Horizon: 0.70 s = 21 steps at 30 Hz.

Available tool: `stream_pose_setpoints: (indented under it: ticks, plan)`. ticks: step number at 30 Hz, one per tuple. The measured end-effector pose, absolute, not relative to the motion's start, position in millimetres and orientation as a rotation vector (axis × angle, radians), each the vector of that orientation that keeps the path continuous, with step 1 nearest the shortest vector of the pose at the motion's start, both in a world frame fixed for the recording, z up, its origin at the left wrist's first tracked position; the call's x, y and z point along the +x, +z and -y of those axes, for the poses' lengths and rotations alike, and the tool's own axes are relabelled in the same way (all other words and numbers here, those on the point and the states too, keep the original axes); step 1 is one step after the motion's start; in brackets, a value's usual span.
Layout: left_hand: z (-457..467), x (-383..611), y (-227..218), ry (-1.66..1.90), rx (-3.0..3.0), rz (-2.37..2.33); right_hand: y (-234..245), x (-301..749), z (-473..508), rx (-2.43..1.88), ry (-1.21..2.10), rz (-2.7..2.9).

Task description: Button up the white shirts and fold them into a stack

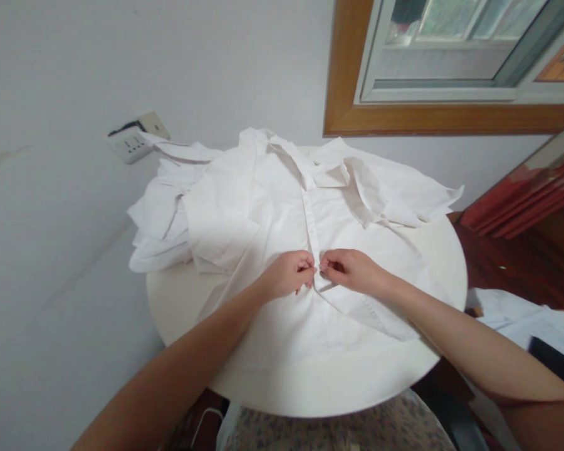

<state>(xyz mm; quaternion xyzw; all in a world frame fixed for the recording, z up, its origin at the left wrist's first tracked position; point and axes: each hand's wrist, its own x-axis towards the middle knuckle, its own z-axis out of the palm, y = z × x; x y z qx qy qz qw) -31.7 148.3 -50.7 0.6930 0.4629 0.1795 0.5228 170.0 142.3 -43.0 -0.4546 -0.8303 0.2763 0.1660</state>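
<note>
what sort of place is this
Probably a room in a home: there's a wood-framed window, what looks like a red curtain, and a round table with a white shirt spread on it.

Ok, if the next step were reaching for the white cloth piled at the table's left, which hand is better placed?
Likely the left hand: it is nearer the white cloth pile; the right hand is beyond the shirt's button strip. Both seem to pinch fabric there.
</note>
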Motion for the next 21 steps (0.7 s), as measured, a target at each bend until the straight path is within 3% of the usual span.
stream_pose_setpoints:
  ticks: [15, 21]
  plan:
    - [-145.3, -33.1, -43.3, 0.403, 2.217, -1.366, -48.8, 171.4, -140.6, -1.200, 0.586, 2.512]
    - [-161.7, -41.6, -46.2, 0.847, 2.540, -1.417, -44.6, 175.4, -146.2, -1.124, 0.575, 2.393]
